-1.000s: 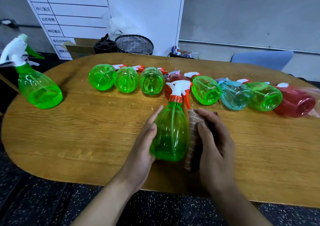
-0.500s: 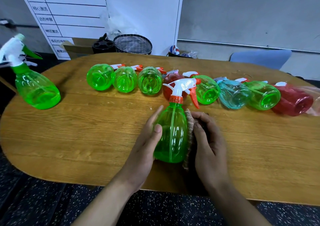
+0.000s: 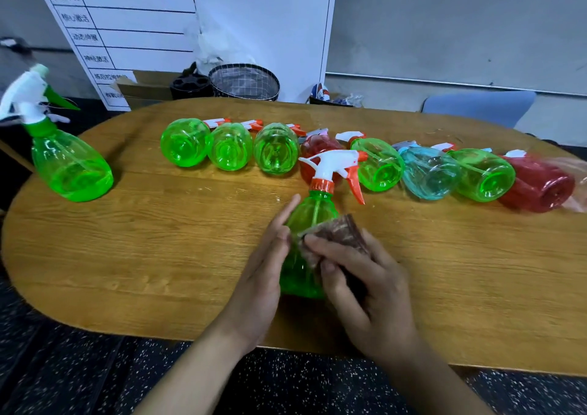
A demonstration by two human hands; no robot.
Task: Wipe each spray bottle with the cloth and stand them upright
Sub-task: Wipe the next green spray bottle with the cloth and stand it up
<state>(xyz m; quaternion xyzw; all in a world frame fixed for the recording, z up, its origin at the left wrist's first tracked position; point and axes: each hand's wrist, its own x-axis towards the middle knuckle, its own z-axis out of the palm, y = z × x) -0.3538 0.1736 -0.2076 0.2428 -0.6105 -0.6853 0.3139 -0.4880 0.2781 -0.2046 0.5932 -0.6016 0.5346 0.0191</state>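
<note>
A green spray bottle with a white and orange trigger head stands at the table's near middle. My left hand grips its left side. My right hand presses a brown cloth against the bottle's front and right side. Behind it, several bottles lie on their sides in a row: three green ones at the left, then a red one, a green one, a pale blue one, another green one and a red one. One green bottle stands upright at the far left.
The oval wooden table has its front edge close to my arms. Behind it stand a white board with a chart, a mesh basket, a cardboard box and a blue chair. A plastic bag lies at the right edge.
My right hand has brought the cloth from the bottle's right side up over its front. The bottle's trigger head has turned to point right.
</note>
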